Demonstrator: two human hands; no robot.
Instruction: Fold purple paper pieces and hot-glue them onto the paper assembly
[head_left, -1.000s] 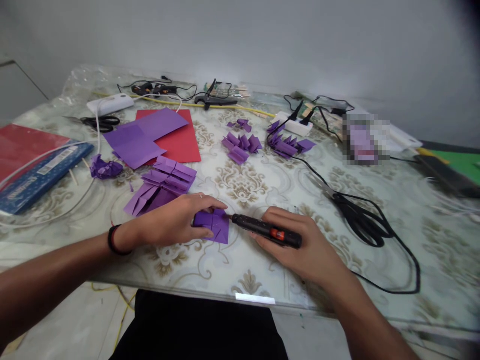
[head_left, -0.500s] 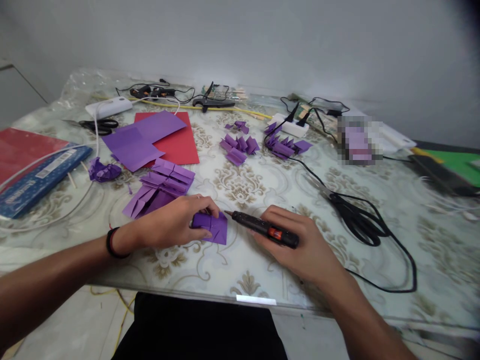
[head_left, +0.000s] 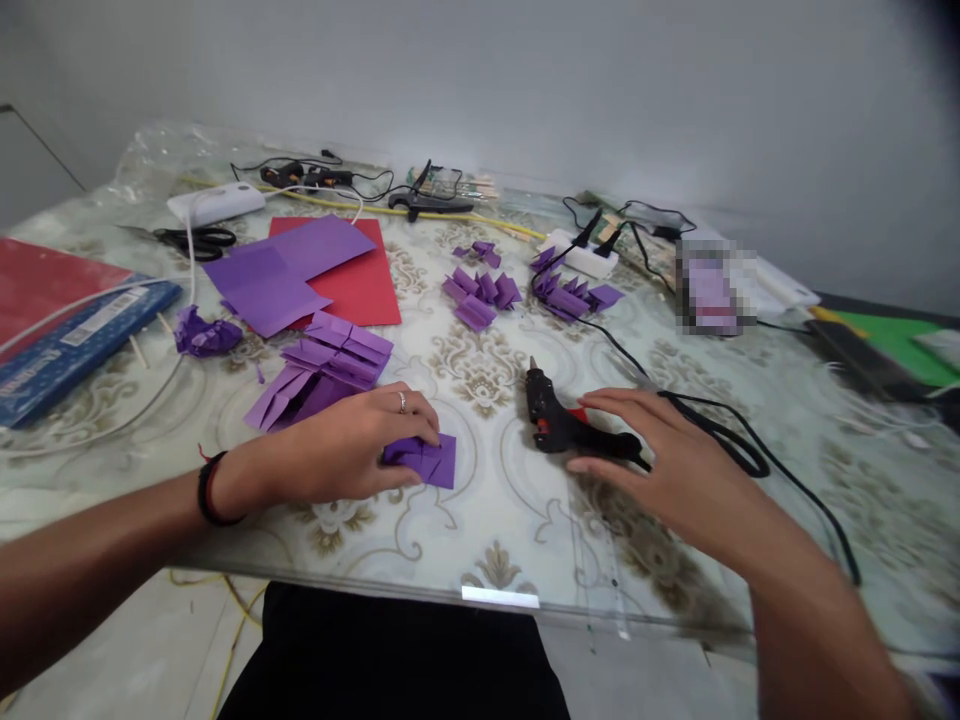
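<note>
My left hand (head_left: 382, 440) is closed on a small folded piece of purple paper (head_left: 439, 462), thumb in front and fingers over the top, down at the table. A black hot glue gun (head_left: 570, 430) lies on its side on the tabletop, nozzle pointing away from me. Around its handle end, my right hand (head_left: 652, 460) is open, with thumb and fingers apart and no grip on it. Folded purple paper pieces (head_left: 337, 350) lie just beyond my left hand, and a crumpled purple paper (head_left: 206, 332) sits further left.
Purple sheets (head_left: 270, 280) overlap a red sheet (head_left: 382, 290). Small folded purple pieces (head_left: 480, 295) lie farther back. A white power strip (head_left: 581, 255) has black plugs in it. Black scissors (head_left: 720, 435) lie partly behind my right hand, near the black cord (head_left: 817, 500).
My right hand has set the glue gun down on the table, let go of it and drawn to the right. My left hand keeps its hold on the folded purple paper.
</note>
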